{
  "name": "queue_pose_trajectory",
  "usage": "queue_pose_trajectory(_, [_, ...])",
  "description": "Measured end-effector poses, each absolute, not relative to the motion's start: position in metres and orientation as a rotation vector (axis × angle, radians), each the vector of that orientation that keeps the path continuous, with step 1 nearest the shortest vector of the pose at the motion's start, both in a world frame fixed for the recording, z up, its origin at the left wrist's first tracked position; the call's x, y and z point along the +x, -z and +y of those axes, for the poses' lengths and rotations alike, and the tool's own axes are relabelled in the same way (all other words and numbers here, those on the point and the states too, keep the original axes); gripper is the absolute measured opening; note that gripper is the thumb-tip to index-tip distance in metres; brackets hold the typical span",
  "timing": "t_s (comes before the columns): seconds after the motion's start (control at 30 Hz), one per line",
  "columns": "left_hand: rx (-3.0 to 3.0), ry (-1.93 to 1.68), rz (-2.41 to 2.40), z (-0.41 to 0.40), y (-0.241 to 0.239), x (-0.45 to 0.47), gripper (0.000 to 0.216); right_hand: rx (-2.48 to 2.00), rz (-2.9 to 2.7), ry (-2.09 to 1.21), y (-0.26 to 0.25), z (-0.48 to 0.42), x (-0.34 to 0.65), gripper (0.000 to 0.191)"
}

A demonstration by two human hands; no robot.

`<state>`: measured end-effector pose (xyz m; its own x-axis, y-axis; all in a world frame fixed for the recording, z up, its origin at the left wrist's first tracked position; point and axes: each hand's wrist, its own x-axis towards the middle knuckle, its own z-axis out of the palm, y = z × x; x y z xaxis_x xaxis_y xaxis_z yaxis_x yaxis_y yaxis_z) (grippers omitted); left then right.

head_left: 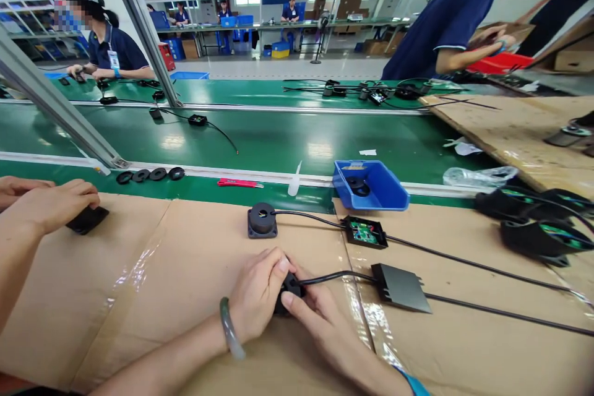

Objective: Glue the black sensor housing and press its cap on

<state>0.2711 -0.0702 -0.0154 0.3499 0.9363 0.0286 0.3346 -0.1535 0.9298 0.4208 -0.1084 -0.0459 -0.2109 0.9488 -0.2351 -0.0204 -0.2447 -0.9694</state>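
Left hand (257,291) and right hand (315,312) met at bench centre, fingers curled together, pinching small black round part (288,288); both-sided grip presumably steadied it against pull of attached cable (338,276). Cable ran toward 3 o'clock into grey flat box (401,288). Second round part (262,220), at 12 o'clock, lay wired to open circuit box (365,232). Blue bin (385,189), at 1 o'clock, held one black ring (357,185). Co-worker's hands (51,201), at 9 o'clock, covered black piece (87,219).

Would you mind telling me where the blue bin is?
The blue bin sits right of centre at the green belt's near edge, just behind the open black box.
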Motion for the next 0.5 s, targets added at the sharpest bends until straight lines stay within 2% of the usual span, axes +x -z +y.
queue_pose_trajectory(0.17, [1.555, -0.833, 1.051, -0.067, 0.014, 0.267, 0.042, -1.180, -1.165, -1.635, 0.036, -0.105, 0.421, 0.075])
queue_pose_trajectory(0.33, [1.558, -0.762, 0.968, -0.064, 0.009, 0.261, 0.018, -1.162, -1.148, -1.656, 0.035, -0.104, 0.421, 0.076])
queue_pose_trajectory(0.5, [1.601, -0.785, 0.983, -0.064, 0.008, 0.263, 0.014, -1.157, -1.122, -1.623, 0.041, -0.107, 0.419, 0.073])
